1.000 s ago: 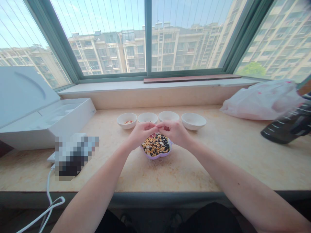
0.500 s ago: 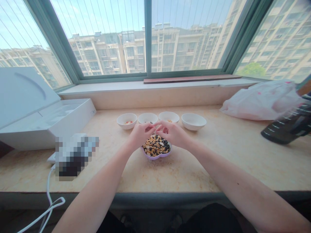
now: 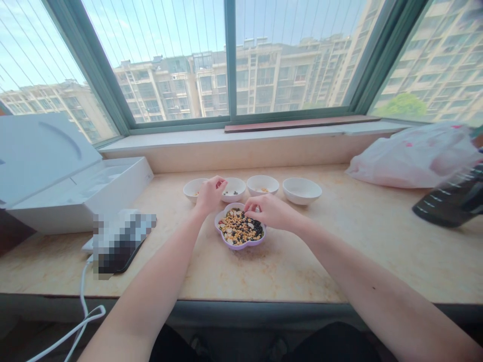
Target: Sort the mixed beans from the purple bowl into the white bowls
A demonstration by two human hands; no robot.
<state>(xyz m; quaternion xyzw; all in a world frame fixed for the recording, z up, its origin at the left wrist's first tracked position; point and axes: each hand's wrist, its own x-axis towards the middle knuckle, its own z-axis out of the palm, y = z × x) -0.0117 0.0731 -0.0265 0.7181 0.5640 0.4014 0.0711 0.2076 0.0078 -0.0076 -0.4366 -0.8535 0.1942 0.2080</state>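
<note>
A purple scalloped bowl (image 3: 236, 247) of mixed beans stands before me, holding black, yellow and pale flat white ones. My right hand (image 3: 272, 210) is over its right rear edge, fingertips bent together at the beans; anything between them is hidden. Behind the bowl, my left hand (image 3: 210, 195) is raised with its fingers pinched, partly covering the leftmost white bowl (image 3: 190, 189). Its fingertips are by the left rim of the second white bowl (image 3: 234, 188), which has a few dark beans inside. What the left fingers hold is too small to make out.
A third white bowl (image 3: 263, 185) holds a few yellowish beans; a fourth white bowl (image 3: 302, 191) is at the row's right end. An open white box (image 3: 124, 176) and a blurred-out device (image 3: 123, 246) with a cable lie left. A plastic bag (image 3: 411, 156) and dark bottle (image 3: 445, 203) are right.
My hands, together above the purple bowl before, are now apart. The left has moved left and away toward the white bowls; the right has lowered to the beans. The view has shifted slightly.
</note>
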